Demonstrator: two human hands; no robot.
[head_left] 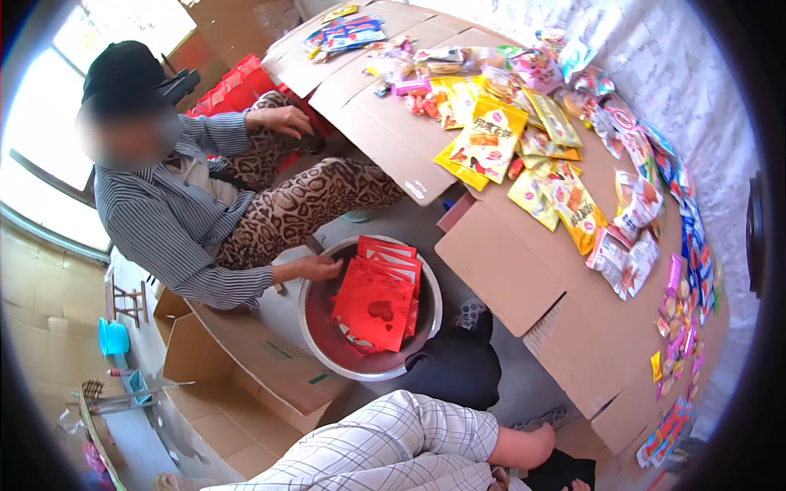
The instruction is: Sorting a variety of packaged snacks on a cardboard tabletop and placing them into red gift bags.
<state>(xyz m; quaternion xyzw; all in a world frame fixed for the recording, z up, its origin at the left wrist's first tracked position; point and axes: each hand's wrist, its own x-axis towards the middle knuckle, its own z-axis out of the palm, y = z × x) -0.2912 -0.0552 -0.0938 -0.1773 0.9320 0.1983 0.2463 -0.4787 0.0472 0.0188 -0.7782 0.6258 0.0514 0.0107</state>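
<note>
A white plaid sleeve runs in from the lower edge. Past its cuff, the bare skin of my left forearm or hand [528, 446] bends downward, its fingers hidden. Only a sliver of what seems to be my right hand [580, 485] shows at the bottom edge, beside black cloth [565, 469]; what it holds, if anything, is out of sight. Ahead stands a metal basin [438, 315] holding a stack of red paper bags [372, 299] with a heart design. A co-worker's hand [319, 268] is at the basin's rim, close to the bags.
At right, a flattened-cardboard worktop [508, 262] bears yellow snack packets [491, 139], white-and-red packets [626, 258], blue packets [348, 33] and small pink-wrapped sweets [675, 327]. The co-worker [188, 196] sits at left. An open cardboard box [221, 401] stands on the floor.
</note>
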